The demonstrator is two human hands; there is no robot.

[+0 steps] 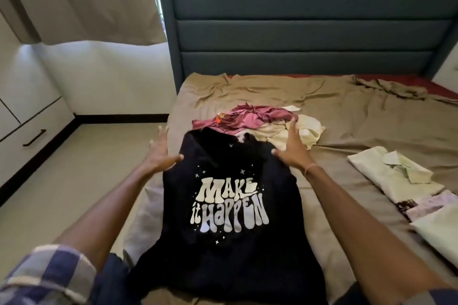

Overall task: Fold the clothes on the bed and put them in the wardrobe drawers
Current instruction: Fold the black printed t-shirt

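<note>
Left hand (159, 153), right hand (292, 148) — flanking black T-shirt (230, 250).

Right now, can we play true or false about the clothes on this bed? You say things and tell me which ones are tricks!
1. The black T-shirt with the white "MAKE it HAPPEN" print lies print-side up. True.
2. The pink crumpled garment is neatly folded. False: it lies crumpled beyond the T-shirt.
3. The left hand and right hand have straight, spread fingers. True.
4. The pale green collared shirt is in the left hand. False: it lies folded on the tan bed sheet, to the person's right.
5. The white drawer with the dark handle is open. False: it is shut.
</note>
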